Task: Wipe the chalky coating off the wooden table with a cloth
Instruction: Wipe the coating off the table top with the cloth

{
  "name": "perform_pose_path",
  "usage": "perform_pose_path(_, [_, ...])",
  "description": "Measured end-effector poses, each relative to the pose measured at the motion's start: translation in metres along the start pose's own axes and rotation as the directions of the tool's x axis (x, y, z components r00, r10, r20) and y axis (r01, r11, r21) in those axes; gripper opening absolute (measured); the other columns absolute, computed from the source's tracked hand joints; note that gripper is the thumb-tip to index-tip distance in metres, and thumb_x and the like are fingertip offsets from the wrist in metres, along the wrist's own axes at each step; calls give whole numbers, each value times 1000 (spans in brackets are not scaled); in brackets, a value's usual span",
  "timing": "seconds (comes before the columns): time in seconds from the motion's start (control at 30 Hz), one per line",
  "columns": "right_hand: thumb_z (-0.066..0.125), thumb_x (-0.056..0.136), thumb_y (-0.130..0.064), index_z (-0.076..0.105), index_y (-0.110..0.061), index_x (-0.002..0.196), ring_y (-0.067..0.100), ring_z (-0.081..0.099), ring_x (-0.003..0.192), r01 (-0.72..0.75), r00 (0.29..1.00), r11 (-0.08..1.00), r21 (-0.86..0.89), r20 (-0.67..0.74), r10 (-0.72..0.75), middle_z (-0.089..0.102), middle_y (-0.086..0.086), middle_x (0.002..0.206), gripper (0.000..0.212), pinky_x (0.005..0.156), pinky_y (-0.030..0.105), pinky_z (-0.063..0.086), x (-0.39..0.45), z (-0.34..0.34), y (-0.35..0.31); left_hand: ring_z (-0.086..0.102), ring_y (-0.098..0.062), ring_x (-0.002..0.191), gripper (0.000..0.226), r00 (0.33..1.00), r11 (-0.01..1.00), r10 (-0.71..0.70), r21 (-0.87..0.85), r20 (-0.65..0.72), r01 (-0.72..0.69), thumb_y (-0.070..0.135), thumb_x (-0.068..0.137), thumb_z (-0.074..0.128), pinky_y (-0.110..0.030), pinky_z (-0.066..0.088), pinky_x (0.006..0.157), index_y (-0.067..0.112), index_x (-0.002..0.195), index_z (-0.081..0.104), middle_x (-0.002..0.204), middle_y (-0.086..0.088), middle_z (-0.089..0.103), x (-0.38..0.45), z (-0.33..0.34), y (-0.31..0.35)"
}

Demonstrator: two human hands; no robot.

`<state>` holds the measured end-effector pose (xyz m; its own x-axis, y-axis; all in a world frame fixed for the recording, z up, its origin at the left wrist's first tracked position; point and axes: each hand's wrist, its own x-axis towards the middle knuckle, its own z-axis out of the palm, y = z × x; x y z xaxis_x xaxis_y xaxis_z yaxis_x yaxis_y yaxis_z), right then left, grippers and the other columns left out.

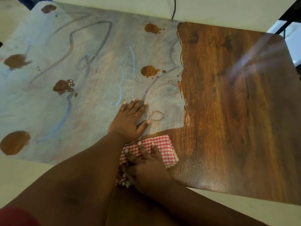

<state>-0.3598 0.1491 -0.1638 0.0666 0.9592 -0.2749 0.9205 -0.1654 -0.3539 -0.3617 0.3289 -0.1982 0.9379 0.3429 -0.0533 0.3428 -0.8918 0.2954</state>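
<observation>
The wooden table (228, 103) is bare, glossy brown wood on its right part. A pale chalky coating (97, 62) with finger-drawn lines and several brown bare spots covers the left and middle. My left hand (130, 119) lies flat on the coating near the border of the wiped area, fingers spread, holding nothing. My right hand (145, 165) presses down on a red-and-white checked cloth (164, 147) at the table's near edge, just below the left hand. Part of the cloth hangs bunched over the edge under my palm.
A pale wall or surface (114, 5) runs along the table's far side, with a dark cable (174, 7) hanging down it. A black frame (288, 18) stands at the far right corner. Light floor (24, 173) shows below the near edge.
</observation>
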Motion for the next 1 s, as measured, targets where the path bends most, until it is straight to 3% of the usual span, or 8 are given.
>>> perform_pose_path(0.13, [33, 97, -51, 50, -42, 132, 27, -1, 142, 18, 1000, 1000, -6, 16, -18, 31, -11, 152, 40, 105, 56, -16, -28, 1, 29, -10, -4, 143, 72, 1000, 999, 9, -31, 0, -9, 62, 90, 13, -30, -14, 116, 25, 152, 13, 156, 10, -2, 0, -1, 1])
perform_pose_path(0.23, [29, 93, -55, 58, -48, 120, 26, 33, 136, -60, 998, 993, -104, 0, 61, 48, -15, 139, 40, 106, 55, 16, -56, -16, 65, -8, -6, 143, 70, 1000, 999, 12, -50, -4, -12, 57, 92, 10, -30, -12, 117, 23, 152, 16, 158, 6, 3, -1, -4, 2])
perform_pose_path(0.3, [26, 93, -57, 55, -49, 123, 28, 42, 132, -227, 974, 969, -94, -16, 227, 49, -13, 137, 42, 104, 53, 25, -63, -33, 94, -8, -8, 144, 69, 1000, 999, 14, -31, -4, -15, 53, 92, 4, -31, -11, 117, 22, 152, 16, 160, 3, 5, -1, -5, 2])
perform_pose_path(0.5, [26, 97, -57, 31, -51, 141, 25, 6, 146, -519, 849, 854, -16, -123, 514, 15, -15, 157, 45, 111, 53, 7, 20, -61, 145, -5, -13, 146, 68, 1000, 1000, 16, -14, -4, -16, 47, 91, -1, -33, -11, 118, 16, 151, 7, 160, -1, 6, -3, -6, 2])
perform_pose_path(0.63, [18, 97, -54, 35, -44, 141, 31, 4, 145, -411, 909, 909, -63, -107, 404, 15, -9, 158, 49, 112, 59, 0, 42, -49, 111, -9, -15, 146, 68, 1000, 999, 20, -46, -12, -20, 49, 93, 1, -35, -8, 119, 12, 150, -1, 159, -4, 0, -3, -7, 3])
perform_pose_path(0.77, [4, 90, -61, 29, -47, 142, 22, -3, 145, -266, 964, 962, -63, -32, 264, 5, -22, 152, 60, 112, 53, -7, -18, -29, 102, -14, -14, 145, 70, 1000, 998, 9, -54, -3, -9, 54, 94, 3, -32, -12, 118, 13, 149, -6, 158, -2, -6, -4, -7, 3])
perform_pose_path(0.87, [11, 94, -60, 14, -52, 140, 19, 0, 145, -337, 941, 939, -61, -37, 336, 1, -25, 147, 47, 113, 49, -2, -38, -47, 151, -16, -12, 145, 73, 1000, 999, -12, -50, 1, 12, 60, 94, 6, -34, -10, 118, 16, 150, -7, 158, -1, -8, -3, -5, 2])
perform_pose_path(1.0, [25, 98, -54, 25, -48, 144, 26, 5, 146, -431, 902, 900, -56, -51, 429, 6, -16, 156, 46, 113, 55, 6, 17, -93, 216, -14, -15, 146, 78, 996, 996, -86, 26, -10, 86, 65, 92, 8, -41, -6, 119, 16, 151, -6, 159, -3, -7, -4, -6, 5])
